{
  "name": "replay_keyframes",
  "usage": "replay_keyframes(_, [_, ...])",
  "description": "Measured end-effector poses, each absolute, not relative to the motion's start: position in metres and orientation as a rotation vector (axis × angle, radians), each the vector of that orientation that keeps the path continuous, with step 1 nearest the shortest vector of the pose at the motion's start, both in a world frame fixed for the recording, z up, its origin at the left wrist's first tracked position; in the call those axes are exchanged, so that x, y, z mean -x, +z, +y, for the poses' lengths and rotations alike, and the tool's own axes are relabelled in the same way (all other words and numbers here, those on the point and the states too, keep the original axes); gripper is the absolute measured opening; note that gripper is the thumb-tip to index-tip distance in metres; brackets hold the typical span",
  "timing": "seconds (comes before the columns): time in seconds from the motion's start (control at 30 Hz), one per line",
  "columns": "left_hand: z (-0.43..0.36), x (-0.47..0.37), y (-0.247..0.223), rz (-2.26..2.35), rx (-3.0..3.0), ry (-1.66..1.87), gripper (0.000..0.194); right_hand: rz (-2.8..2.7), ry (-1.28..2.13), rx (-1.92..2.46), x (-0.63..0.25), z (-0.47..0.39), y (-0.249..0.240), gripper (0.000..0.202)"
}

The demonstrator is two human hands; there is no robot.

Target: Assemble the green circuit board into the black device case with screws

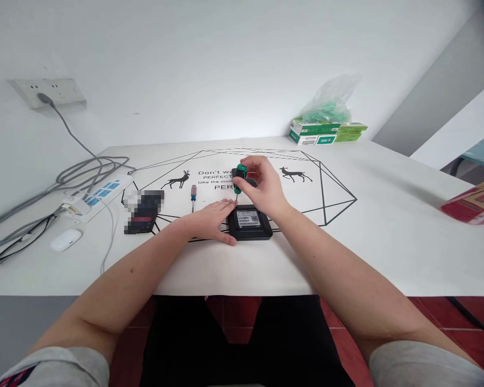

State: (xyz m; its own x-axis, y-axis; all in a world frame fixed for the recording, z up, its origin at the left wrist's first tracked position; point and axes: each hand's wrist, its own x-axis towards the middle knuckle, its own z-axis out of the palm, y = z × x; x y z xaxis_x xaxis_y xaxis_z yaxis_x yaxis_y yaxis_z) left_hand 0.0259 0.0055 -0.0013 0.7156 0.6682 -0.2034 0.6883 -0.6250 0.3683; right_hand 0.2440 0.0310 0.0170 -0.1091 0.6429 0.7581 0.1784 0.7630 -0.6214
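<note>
A green-and-black screwdriver [239, 176] stands nearly upright in my right hand [265, 185], its handle between thumb and fingers. Its shaft comes down at the top left corner of a black square electronic device [250, 233] with a white printed label. My left hand [212, 220] lies along the device's left side, fingers stretched toward the screwdriver tip and thumb at the near left corner. Whether the tip sits in a screw cannot be made out. Behind my right hand, a dark object is mostly hidden. A second screwdriver [193, 193], with a red-and-blue handle, lies left of the device.
To the left are a partly blurred dark phone [147, 215], a white earphone case [66, 239], glasses [20, 242], a power strip [105, 193] and grey cables [92, 164]. Green-and-white boxes [314, 131] with a plastic bag stand at the back. A red package [474, 201] is far right.
</note>
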Motion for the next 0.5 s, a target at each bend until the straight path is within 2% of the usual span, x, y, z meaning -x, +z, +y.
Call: replay_keyframes(0.5, [0.0075, -0.0250, -0.0011, 1.034, -2.482, -0.053, 0.147, -1.550, 0.405, 0.659, -0.2475, 0.0325, 0.0197, 0.028])
